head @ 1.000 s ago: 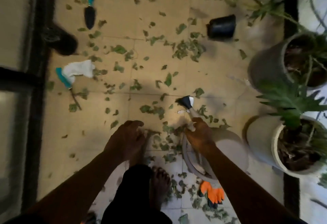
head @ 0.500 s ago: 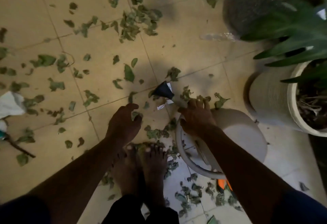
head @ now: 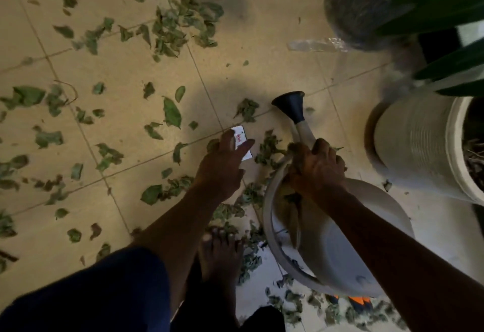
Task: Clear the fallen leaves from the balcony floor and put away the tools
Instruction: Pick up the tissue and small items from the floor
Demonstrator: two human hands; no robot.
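The watering can (head: 340, 253) is now gripped at its spout base by the right hand (head: 317, 169); the left hand (head: 222, 164), lifted off the floor (head: 117, 69), is spread empty above a white card (head: 242, 137). Leaves (head: 171, 111) are left scattered nearby, little cleared.

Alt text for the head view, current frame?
A person bends over a tiled floor strewn with green leaves, right hand gripping a white watering can at its top, left hand open above a small white card. A white pot and a grey pot stand at right.
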